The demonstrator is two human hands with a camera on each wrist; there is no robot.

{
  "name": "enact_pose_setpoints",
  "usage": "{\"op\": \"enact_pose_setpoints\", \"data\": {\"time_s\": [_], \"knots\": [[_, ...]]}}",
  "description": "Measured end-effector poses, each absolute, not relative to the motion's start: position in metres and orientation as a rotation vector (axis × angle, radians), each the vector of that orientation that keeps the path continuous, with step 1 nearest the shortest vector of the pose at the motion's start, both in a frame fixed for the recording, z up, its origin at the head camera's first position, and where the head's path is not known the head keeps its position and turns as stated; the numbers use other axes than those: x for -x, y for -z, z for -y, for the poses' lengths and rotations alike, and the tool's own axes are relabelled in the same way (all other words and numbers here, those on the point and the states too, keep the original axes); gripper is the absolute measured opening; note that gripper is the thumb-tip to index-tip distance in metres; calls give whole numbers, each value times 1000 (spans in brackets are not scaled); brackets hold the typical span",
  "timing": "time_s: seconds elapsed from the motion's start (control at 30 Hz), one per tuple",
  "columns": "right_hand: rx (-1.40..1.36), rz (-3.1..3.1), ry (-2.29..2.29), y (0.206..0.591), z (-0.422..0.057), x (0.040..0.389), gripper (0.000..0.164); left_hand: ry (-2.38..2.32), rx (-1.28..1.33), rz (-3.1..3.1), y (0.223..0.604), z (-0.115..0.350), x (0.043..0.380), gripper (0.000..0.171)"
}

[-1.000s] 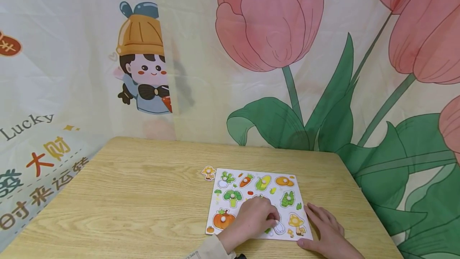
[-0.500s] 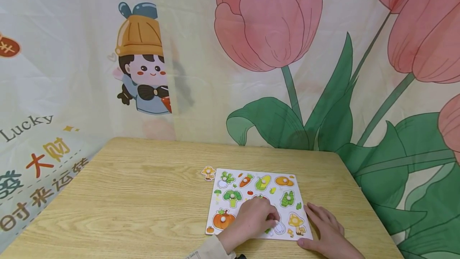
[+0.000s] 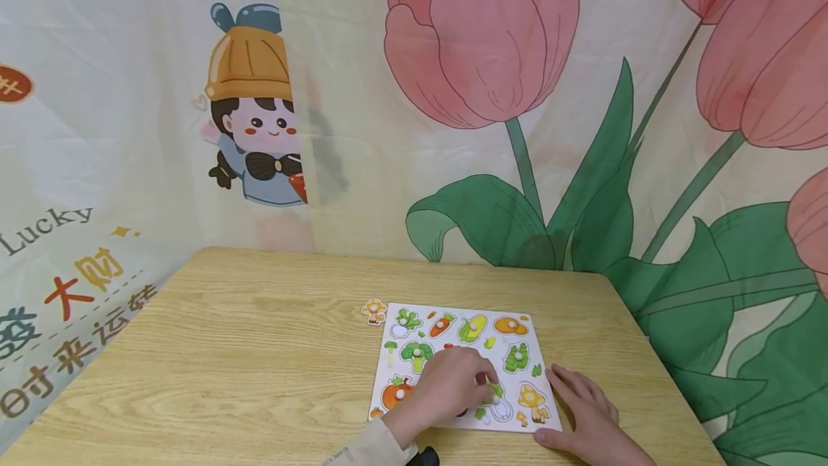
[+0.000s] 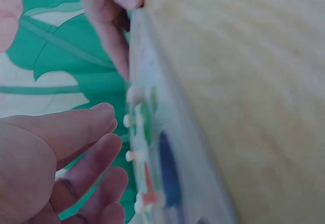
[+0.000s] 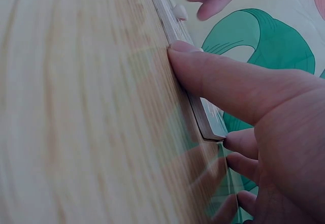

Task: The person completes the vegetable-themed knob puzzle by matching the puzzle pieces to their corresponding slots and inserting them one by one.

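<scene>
A white vegetable knob-puzzle board (image 3: 475,313) lies on the wooden table. My left hand (image 3: 453,383) hovers over its near part, fingers loosely bent; in the left wrist view a gap separates those fingertips (image 4: 105,113) from the knobs. Just beside them lies a leafy bok choy piece (image 3: 498,408) with a pale knob; whether it sits flush I cannot tell. At the near right corner, my right hand (image 3: 585,412) holds the board, its thumb (image 5: 203,66) against the near edge and fingers along the right edge. My left hand hides the middle of the board.
A loose mushroom piece (image 3: 374,311) lies beside the board's far left corner; a mushroom picture (image 3: 533,398) without a knob shows at the near right. Carrot (image 3: 442,324), corn (image 3: 472,328) and broccoli (image 3: 416,354) pieces sit on the board. A printed curtain (image 3: 362,164) hangs behind the table.
My left hand has lifted and drawn back slightly left, its fingers coming off the bok choy piece, whose green leaves and knob now show. The right hand stays at the board's corner.
</scene>
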State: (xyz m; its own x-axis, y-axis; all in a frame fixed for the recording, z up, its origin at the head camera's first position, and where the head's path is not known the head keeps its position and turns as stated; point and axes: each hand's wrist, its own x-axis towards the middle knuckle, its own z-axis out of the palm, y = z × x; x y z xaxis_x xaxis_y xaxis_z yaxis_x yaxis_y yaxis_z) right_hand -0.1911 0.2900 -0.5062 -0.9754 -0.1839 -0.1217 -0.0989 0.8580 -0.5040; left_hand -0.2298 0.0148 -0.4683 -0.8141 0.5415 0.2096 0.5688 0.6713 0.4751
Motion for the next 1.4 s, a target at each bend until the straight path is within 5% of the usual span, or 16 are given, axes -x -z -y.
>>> {"op": "enact_pose_setpoints", "data": {"time_s": [0.83,1.4], "knots": [[237,-2881,763,504,-287,191,107,957,541,2760,425,83,281,12],[207,-2859,776,505,-289,190,107,981,370,2735,430,143,307,14]]}}
